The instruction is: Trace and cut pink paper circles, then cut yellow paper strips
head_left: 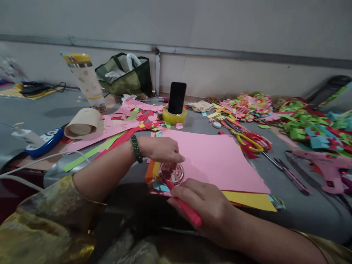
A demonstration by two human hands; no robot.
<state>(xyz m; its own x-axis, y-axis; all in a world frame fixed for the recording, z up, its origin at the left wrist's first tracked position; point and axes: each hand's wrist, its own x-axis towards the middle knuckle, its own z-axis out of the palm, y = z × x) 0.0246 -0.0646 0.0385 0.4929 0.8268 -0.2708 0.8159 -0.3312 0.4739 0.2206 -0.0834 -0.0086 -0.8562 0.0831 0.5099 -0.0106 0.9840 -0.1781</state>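
My left hand (162, 149), with a green bead bracelet on the wrist, presses a round clear tape roll (172, 173) down on a pink paper sheet (211, 161). Its fingers are curled over the roll's top edge. My right hand (205, 205) grips a red pen (183, 203) whose tip touches the near rim of the roll. Under the pink sheet lie yellow (253, 201) and other coloured sheets.
A phone (176, 97) stands in a yellow tape roll (174, 116). Red and yellow scissors (251, 141), a pink glue gun (326, 165), paper flowers (247, 106), green and blue cut pieces (310, 126), paper strips (121, 128), a brown paper roll (82, 123) and a green bag (125, 75) surround the work spot.
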